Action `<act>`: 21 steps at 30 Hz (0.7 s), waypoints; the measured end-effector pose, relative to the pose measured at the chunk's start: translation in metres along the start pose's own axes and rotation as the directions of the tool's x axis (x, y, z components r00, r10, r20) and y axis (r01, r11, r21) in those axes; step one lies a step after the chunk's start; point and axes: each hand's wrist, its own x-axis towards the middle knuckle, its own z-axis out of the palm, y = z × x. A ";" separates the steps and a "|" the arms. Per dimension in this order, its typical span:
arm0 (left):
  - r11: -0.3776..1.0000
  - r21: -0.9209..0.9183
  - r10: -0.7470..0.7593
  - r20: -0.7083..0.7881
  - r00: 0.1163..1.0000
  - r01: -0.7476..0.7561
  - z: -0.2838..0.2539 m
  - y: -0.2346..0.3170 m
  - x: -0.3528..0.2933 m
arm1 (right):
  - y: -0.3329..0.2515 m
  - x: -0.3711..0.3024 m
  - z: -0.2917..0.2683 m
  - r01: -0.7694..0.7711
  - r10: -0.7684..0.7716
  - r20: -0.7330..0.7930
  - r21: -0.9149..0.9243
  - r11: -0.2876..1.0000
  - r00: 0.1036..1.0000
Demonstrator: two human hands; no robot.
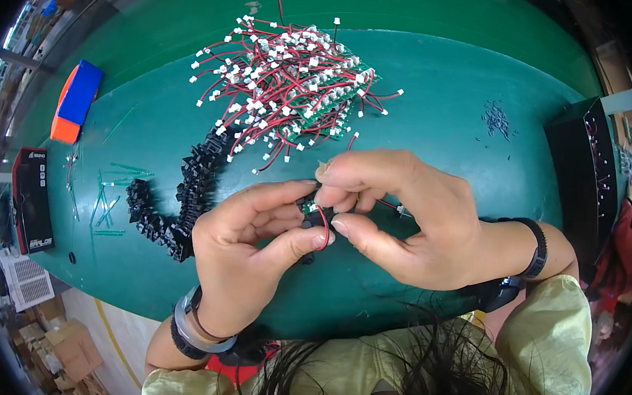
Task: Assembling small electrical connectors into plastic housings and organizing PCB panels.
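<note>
My left hand (250,233) is closed, thumb and fingers pinching a small black plastic part (316,220) with a bit of green circuit board (310,206) in it. A red wire (326,232) loops out over the left thumb tip. From the right, my right hand (418,220) meets it, its curled fingertips on the part's upper edge and its thumb beside the wire. Past the right fingers, a wire end with a white connector (402,210) sticks out. Fingertips hide much of the part.
Beyond my hands lies a heap of green boards with red-black wires (288,84). A curved row of black plastic parts (197,181) stands left, near green strips (104,203). Small dark pieces (496,120) lie far right, near a black box (581,174). A blue-orange holder (77,101) is far left.
</note>
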 end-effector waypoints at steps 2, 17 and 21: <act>0.999 0.047 0.017 -0.018 1.000 -0.016 0.000 -0.002 0.000 | -0.001 0.001 0.001 -0.048 0.048 0.009 0.022 0.999 0.999; 0.997 0.079 -0.019 -0.040 0.999 0.022 0.008 -0.005 -0.006 | 0.004 -0.002 0.003 -0.018 0.020 0.026 -0.081 0.997 0.999; 0.998 0.030 -0.058 0.002 0.998 0.058 0.008 -0.003 -0.004 | 0.001 -0.002 -0.001 -0.115 0.119 0.120 -0.033 0.993 0.986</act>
